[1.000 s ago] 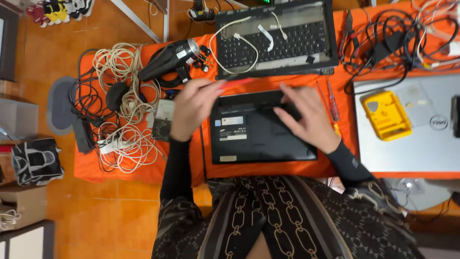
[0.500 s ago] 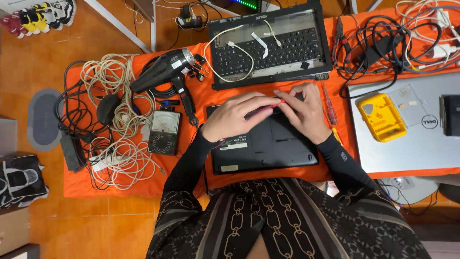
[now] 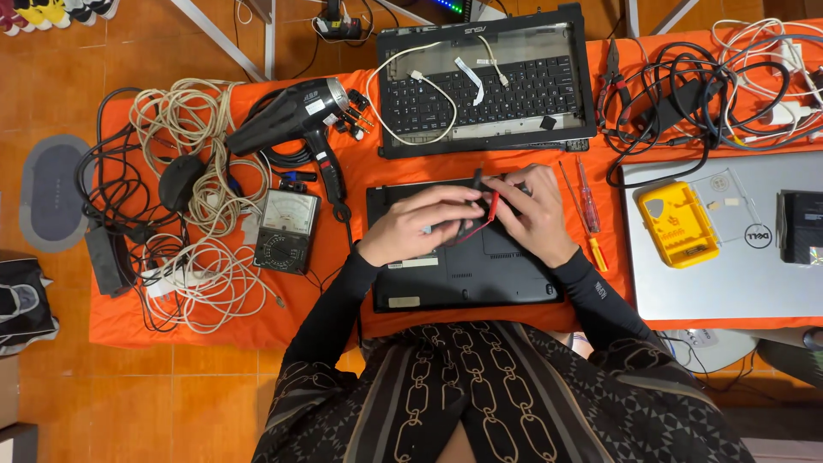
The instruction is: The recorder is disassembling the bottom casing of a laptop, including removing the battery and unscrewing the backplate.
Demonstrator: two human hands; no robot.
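Note:
A black laptop base (image 3: 463,274) lies upside down on the orange table (image 3: 343,283), right in front of me. Both my hands meet over its upper middle. My left hand (image 3: 420,227) pinches a thin black test probe (image 3: 477,178) that sticks up between the hands. My right hand (image 3: 536,219) holds a red test probe (image 3: 493,204), and its red lead (image 3: 470,231) runs back under my left fingers. The probe tips are hidden by my fingers.
An analog multimeter (image 3: 287,231) and a black hot-air blower (image 3: 296,116) lie to the left, beside coils of cable (image 3: 193,171). An opened keyboard chassis (image 3: 489,86) sits behind. To the right are two screwdrivers (image 3: 587,210), a yellow box (image 3: 677,225) on a silver laptop (image 3: 737,274), and tangled cables (image 3: 686,94).
My hands lay spread on the laptop base a second ago. They have come together at its upper middle and now hold the red and black probes.

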